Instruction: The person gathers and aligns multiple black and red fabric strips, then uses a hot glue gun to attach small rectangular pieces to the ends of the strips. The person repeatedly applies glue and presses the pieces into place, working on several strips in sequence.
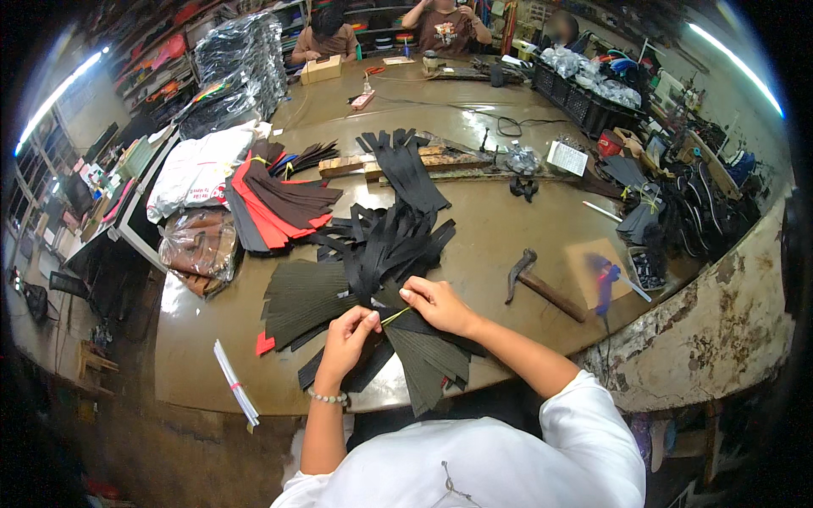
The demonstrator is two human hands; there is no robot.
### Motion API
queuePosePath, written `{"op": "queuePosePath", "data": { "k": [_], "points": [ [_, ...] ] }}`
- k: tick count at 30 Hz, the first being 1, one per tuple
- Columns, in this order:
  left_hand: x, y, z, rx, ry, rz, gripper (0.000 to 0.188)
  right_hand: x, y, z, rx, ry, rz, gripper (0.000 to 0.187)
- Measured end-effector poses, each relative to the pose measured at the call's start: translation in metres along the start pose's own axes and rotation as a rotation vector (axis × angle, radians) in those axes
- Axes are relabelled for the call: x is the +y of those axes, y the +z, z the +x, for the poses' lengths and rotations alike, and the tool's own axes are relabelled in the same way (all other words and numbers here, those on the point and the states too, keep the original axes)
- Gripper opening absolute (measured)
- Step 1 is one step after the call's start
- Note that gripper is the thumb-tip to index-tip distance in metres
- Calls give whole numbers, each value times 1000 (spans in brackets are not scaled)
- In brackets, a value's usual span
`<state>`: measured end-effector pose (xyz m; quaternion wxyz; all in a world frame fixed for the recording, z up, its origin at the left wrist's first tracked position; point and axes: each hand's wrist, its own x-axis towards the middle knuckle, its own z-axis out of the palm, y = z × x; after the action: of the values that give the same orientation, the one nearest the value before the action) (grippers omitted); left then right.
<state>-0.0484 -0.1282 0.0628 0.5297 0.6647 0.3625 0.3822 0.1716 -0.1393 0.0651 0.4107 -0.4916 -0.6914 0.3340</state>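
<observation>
A thin yellow-green string [395, 317] runs between my hands, across the narrow middle of a bundle of dark olive ribbed strips [430, 360]. My left hand [351, 333] is closed in a pinch at the string's left end. Its right end is pinched by the fingers of my right hand [438, 306]. One fan of olive strips [298, 298] spreads left, another toward me; I cannot tell whether they are one bundle. Beyond my hands lies a loose heap of black strips [385, 241]. A small red piece [265, 343] shows by the left fan.
Right of my hands lie a hammer [542, 286] and a blue glue gun [605, 286] on cardboard. White sticks [235, 383] lie front left. Red and brown strips [284, 199] sit beside plastic bags [199, 169]. Wooden bars [423, 161] cross the table. People [445, 30] are at the far end.
</observation>
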Motion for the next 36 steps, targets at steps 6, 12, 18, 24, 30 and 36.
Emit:
{"op": "queuePosePath", "data": {
  "k": [6, 12, 18, 24, 30, 36],
  "points": [
    [11, 1, 2, 1, 13, 217, 25, -11, 8, -6, 33, -295, -485, 7],
    [32, 26, -7, 127, 190, 315, 16, -15, 9, -8, 4, -236, -532, 14],
    [33, 32, 0, 188, 676, 764, 15, -13, 11, -9, 13, -183, -450, 11],
    [37, 20, -5, 25, 536, 1080, 15, -5, 9, -6, 84, -83, -419, 18],
    [48, 16, -2, -80, 413, 1065, 13, 5, -5, 3, 47, 477, 717, 22],
    [34, 12, -2, -52, -9, 485, 15, -7, -3, -24, 64, 236, 795, 25]
  ]
}}
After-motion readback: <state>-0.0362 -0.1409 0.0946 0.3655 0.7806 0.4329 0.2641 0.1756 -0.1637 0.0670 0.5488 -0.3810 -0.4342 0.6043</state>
